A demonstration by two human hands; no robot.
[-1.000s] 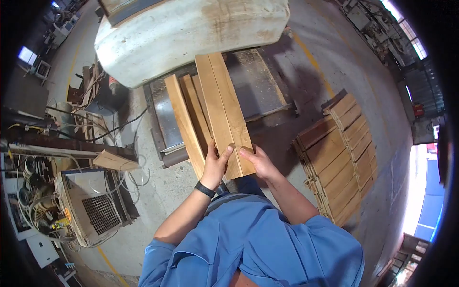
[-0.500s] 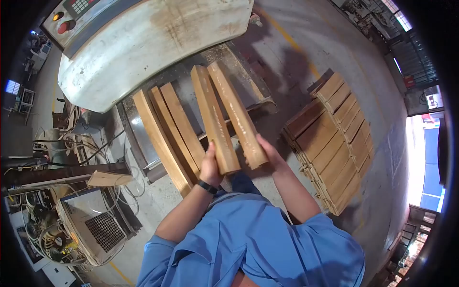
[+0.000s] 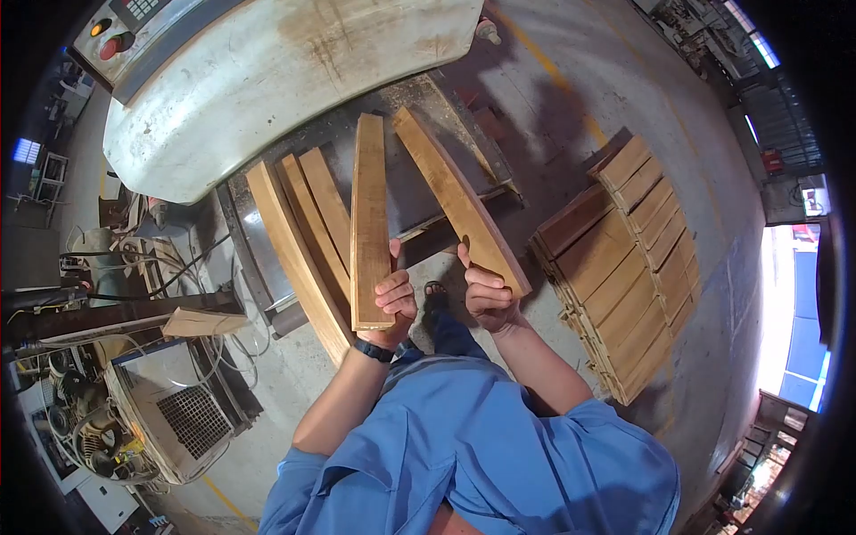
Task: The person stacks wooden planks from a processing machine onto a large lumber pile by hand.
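Workshop floor (image 3: 637,98): grey concrete, upper right
Left hand (image 3: 395,303): gripping long tan wooden plank (image 3: 370,209), centre
Right hand (image 3: 489,299): gripping curved tan wooden plank (image 3: 456,198)

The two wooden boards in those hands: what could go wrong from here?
The left hand grips the left board near one end, so its far end could dip and knock the nearby boards. The right board, held only by the right hand, might twist and slip.
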